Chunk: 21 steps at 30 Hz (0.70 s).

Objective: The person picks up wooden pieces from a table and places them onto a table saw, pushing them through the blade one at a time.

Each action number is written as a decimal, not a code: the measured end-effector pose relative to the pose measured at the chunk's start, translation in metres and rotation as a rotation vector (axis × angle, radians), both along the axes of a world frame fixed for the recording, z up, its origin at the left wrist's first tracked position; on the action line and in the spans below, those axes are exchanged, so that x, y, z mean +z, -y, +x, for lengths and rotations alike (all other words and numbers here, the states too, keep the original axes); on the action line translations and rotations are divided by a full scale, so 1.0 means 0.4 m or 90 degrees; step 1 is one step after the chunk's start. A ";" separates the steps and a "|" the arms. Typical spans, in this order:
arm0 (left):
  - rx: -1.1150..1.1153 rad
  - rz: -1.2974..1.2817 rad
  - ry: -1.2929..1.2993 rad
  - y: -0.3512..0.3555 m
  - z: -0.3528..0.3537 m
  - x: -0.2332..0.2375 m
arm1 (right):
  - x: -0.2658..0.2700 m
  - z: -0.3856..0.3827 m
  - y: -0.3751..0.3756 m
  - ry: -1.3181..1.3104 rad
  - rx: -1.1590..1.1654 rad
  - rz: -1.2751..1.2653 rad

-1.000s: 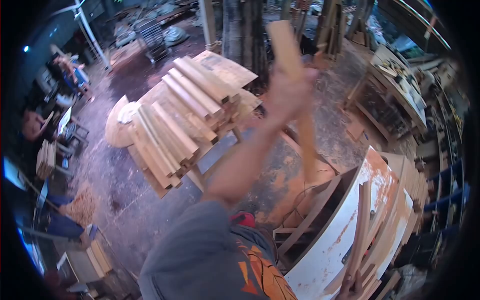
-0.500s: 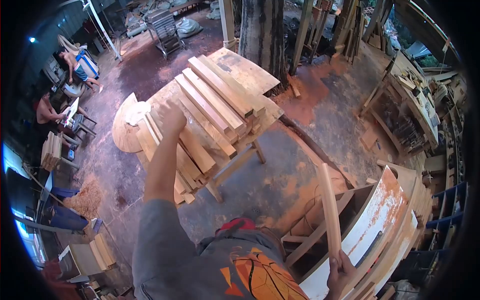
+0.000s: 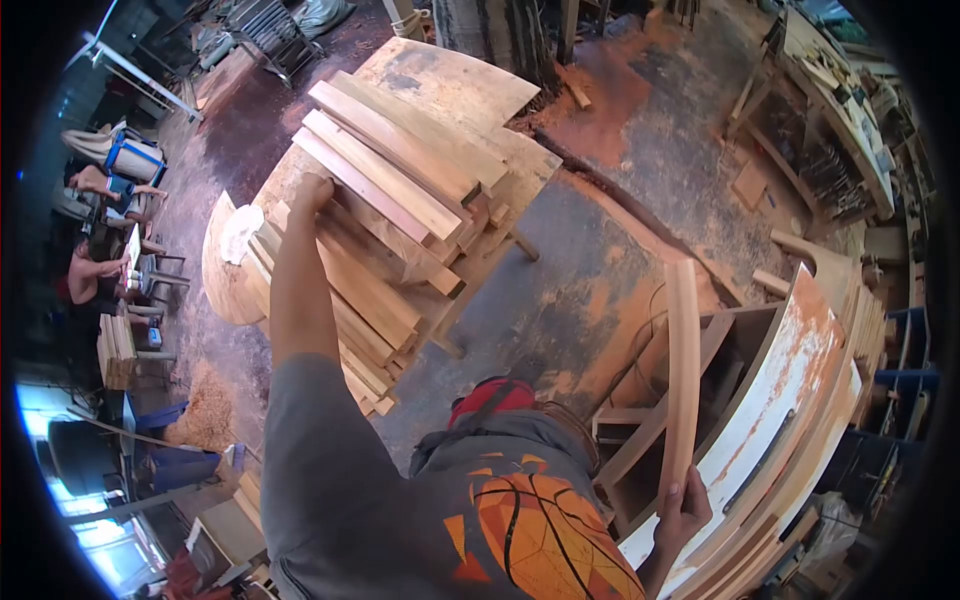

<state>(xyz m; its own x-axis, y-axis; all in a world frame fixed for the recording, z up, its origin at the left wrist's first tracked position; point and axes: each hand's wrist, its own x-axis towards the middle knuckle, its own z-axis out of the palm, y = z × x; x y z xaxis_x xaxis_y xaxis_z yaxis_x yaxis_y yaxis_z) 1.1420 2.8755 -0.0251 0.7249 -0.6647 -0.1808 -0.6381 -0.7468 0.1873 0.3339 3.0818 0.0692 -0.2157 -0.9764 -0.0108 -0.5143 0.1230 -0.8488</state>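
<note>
Since half a second ago our left hand (image 3: 313, 190) has moved further up the planks (image 3: 385, 200) stacked on the surface (image 3: 440, 85), and curved panels (image 3: 770, 400) crowd our right side. Its grip rests on a plank's end, how tightly we cannot tell. Our right hand (image 3: 685, 512) is closed round the slat (image 3: 683, 360), held upright.

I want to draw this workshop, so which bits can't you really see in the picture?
- Head view, left hand: it rests on the plank stack, but its fingers are turned away, so whether it grips a plank is unclear.
- Right hand: it holds the curved slat, and its arm is cut off by the bottom edge.
- People by the left edge: too small and dark.
</note>
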 end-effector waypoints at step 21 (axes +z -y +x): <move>-0.135 0.096 -0.009 -0.009 -0.145 0.036 | -0.073 0.089 0.067 0.252 0.017 0.084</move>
<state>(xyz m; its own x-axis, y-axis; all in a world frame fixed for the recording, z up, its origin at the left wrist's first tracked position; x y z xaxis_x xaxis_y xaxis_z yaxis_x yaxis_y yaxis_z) 1.0838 2.8790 -0.0106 0.5690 -0.7661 -0.2988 -0.7815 -0.6169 0.0934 0.3693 3.0551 0.0402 -0.1438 -0.9664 -0.2130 -0.1558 0.2346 -0.9595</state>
